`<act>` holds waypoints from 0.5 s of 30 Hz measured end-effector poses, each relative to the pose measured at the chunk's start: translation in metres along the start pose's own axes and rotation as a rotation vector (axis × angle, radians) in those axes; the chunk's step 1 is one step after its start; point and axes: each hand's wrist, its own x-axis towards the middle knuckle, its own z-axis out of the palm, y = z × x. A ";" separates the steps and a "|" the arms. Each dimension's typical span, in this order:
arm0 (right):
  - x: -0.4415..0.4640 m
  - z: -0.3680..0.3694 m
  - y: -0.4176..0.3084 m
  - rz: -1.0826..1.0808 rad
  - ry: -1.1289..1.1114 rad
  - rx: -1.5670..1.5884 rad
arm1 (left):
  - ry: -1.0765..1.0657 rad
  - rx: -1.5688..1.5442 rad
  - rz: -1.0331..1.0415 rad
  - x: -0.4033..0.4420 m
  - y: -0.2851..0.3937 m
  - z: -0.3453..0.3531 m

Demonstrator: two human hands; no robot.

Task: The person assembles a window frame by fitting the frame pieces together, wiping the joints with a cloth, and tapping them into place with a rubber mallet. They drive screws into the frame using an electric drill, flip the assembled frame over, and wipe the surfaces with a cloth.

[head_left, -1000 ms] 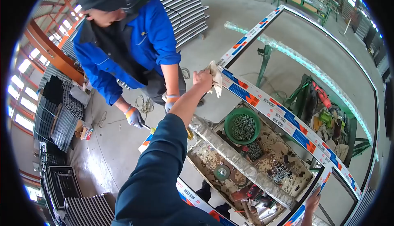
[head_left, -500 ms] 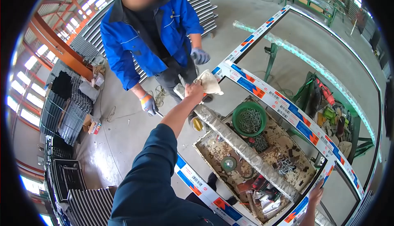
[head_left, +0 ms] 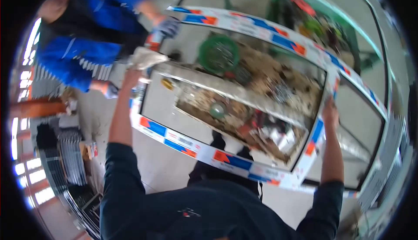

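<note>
The taped frame (head_left: 204,153) lies above a cluttered surface (head_left: 263,61). At its left, the left hand (head_left: 133,72) has fingers clamped on a pale cloth (head_left: 148,59); at right, the right hand (head_left: 330,112) has fingers clamped on its bar. A co-worker's gloved hand (head_left: 169,26) is at the far left.

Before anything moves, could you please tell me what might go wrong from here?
If the frame shifts, the co-worker's gloved left hand near its edge could get pinched. The bare right hand on the frame might slip or get scraped. The pale cloth at the left hand could snag.
</note>
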 end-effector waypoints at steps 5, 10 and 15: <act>-0.022 -0.036 -0.032 0.341 -0.068 0.217 | 0.293 0.500 -0.103 -0.111 0.162 0.025; -0.024 -0.035 -0.028 0.305 -0.083 0.220 | -0.481 0.441 0.524 -0.220 0.312 0.197; -0.025 -0.037 -0.026 0.290 -0.109 0.288 | -0.530 0.401 1.382 -0.279 0.304 0.380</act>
